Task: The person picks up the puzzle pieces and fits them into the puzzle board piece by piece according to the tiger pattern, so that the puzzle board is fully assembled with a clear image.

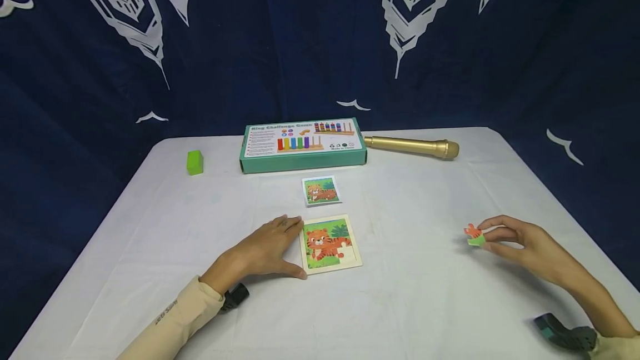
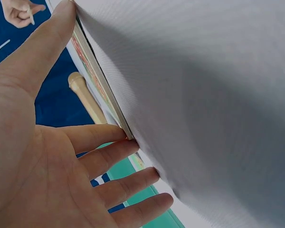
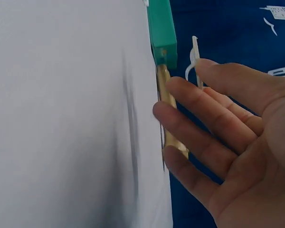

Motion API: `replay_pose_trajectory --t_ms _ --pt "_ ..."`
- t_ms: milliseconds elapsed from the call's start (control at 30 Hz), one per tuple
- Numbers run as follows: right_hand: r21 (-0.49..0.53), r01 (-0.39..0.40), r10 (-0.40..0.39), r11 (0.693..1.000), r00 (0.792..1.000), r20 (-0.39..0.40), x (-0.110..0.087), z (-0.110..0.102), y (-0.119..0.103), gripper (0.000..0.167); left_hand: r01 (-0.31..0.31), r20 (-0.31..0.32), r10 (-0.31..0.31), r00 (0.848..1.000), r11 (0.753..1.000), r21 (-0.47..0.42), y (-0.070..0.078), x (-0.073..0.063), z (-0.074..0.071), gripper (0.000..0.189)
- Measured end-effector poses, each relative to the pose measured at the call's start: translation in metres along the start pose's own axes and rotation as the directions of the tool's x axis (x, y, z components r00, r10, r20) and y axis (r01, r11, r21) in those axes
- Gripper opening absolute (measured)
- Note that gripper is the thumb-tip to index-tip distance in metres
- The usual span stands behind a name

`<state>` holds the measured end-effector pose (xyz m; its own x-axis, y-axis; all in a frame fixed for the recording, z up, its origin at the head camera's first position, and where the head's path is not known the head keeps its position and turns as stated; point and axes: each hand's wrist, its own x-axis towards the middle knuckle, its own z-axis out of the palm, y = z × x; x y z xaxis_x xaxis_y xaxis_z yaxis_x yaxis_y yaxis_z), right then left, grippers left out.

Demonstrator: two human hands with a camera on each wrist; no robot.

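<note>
A square tiger jigsaw board (image 1: 356, 259) lies on the white table, with a bare patch at its lower right. My left hand (image 1: 272, 246) is spread along its left edge, thumb at the near corner and fingertips at the far one. The left wrist view shows the board's thin edge (image 2: 103, 83) touching the thumb and forefinger. Off to the right, my right hand (image 1: 522, 246) pinches an orange-and-green jigsaw piece (image 1: 476, 235) above the table. In the right wrist view this piece (image 3: 195, 47) appears edge-on, and the other fingers are loosely spread.
Just behind the board lies a smaller tiger picture card (image 1: 321, 191). Farther back is a green Ring Challenge Game box (image 1: 303, 164), with a gold microphone (image 1: 410, 146) to its right. A green block (image 1: 195, 163) stands at the back left. Dark blue cloth hangs behind the table.
</note>
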<state>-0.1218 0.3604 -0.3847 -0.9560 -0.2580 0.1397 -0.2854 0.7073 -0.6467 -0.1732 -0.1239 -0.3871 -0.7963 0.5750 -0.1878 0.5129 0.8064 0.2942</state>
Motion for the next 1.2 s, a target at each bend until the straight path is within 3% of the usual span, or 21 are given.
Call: replay_pose_trajectory --t_ms 300,667,1200 --pt "0.263 0.057 -0.068 0.963 0.997 0.033 0.026 0.016 -0.012 0.032 0.002 0.006 -0.002 1.0 1.0 -0.002 0.001 0.0 0.0 0.108" --pt "0.285 0.13 -0.151 0.95 0.987 0.051 0.049 0.034 -0.027 0.033 0.007 0.007 -0.007 1.0 1.0 -0.002 0.001 0.0 -0.002 0.109" --pt "0.374 0.157 -0.221 0.914 0.966 0.133 0.071 0.056 -0.046 0.036 0.011 0.01 -0.011 1.0 1.0 -0.005 0.0 0.0 -0.001 0.108"
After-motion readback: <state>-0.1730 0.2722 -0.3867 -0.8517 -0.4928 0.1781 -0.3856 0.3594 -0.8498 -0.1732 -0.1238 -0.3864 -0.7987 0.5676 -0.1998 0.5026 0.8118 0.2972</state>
